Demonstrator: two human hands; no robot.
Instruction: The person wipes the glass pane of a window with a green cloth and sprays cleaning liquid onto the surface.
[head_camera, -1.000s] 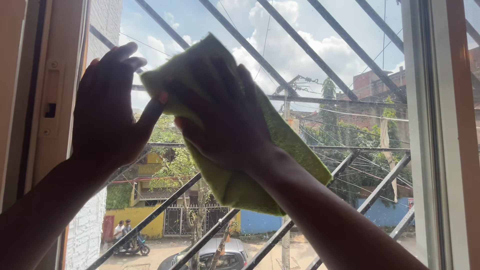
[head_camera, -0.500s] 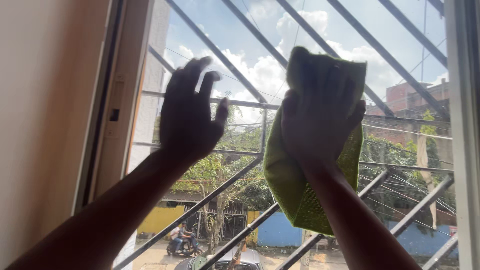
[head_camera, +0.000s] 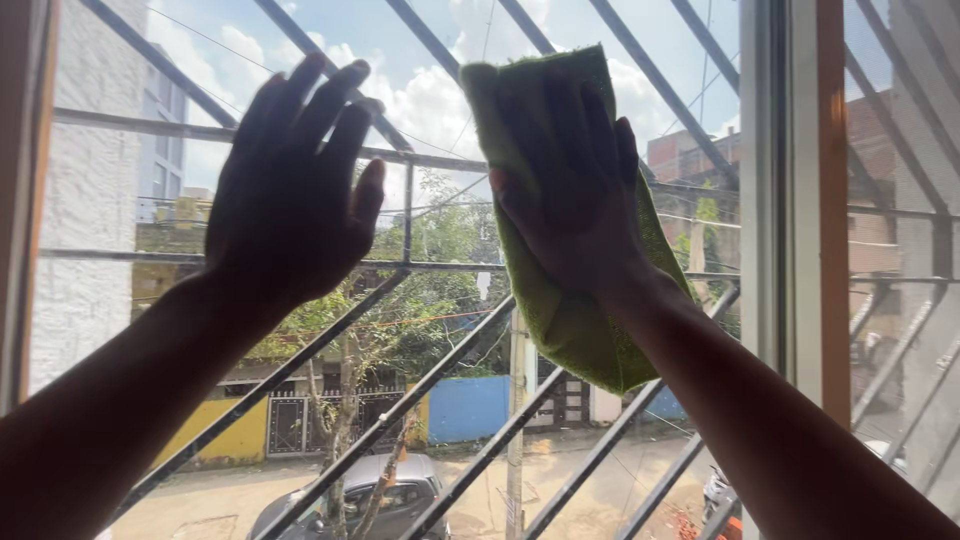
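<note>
A green cloth (head_camera: 575, 310) is being pressed flat against the window pane (head_camera: 450, 130) by the right hand (head_camera: 580, 190), fingers spread. The left hand (head_camera: 295, 190) is being held open beside it. Beyond, bars (head_camera: 440, 375) and a car (head_camera: 375, 490) are being seen.

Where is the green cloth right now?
In the head view the green cloth is upper middle, spread flat against the window glass under the right hand, with the left hand beside it.

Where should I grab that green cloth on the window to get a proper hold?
Probably the loose lower corner of the green cloth, pinched from below. It hangs free under the right hand, which presses the upper part flat on the window pane, leaving no edge there.
</note>
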